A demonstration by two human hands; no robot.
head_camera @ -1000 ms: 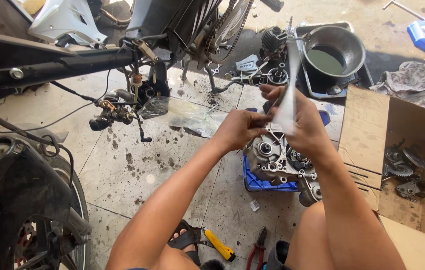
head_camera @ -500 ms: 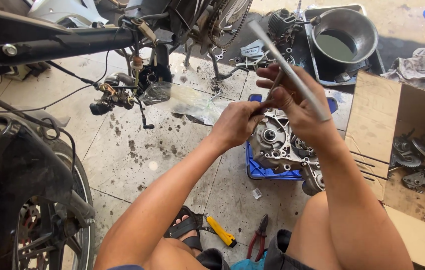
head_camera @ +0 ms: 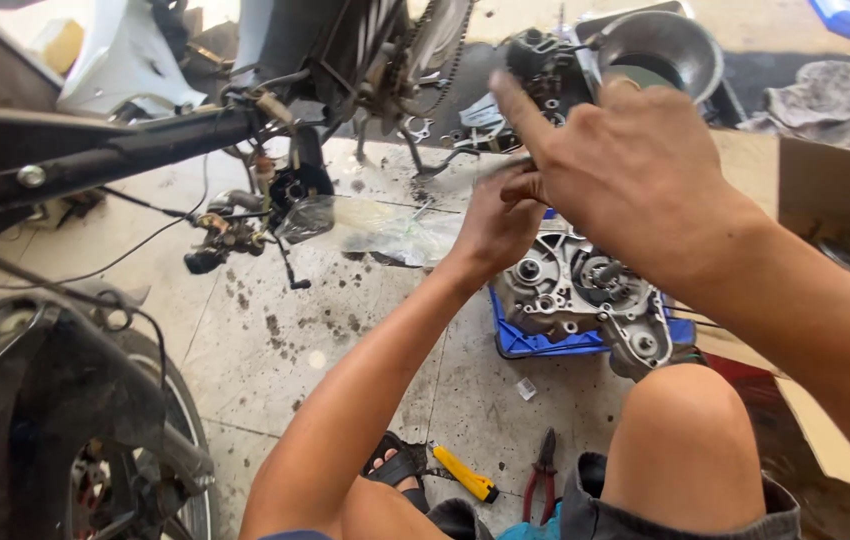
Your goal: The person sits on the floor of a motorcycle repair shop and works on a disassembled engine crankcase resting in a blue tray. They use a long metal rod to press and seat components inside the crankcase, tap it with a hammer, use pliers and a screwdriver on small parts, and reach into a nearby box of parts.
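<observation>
Your right hand (head_camera: 635,160) hangs raised above the grey engine case (head_camera: 585,295), fingers curled, forefinger out; whether it pinches anything cannot be told. Your left hand (head_camera: 495,225), fingers closed, sits nearer, touching the case's upper-left edge. The case lies just below both hands on a blue tray (head_camera: 535,342).

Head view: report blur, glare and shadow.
Head view: right hand looms close and soft, slightly motion-blurred; left hand and engine casing are sharper; sunlight washes out the floor ahead; the motorcycle wheel sits in deep shadow.
</observation>
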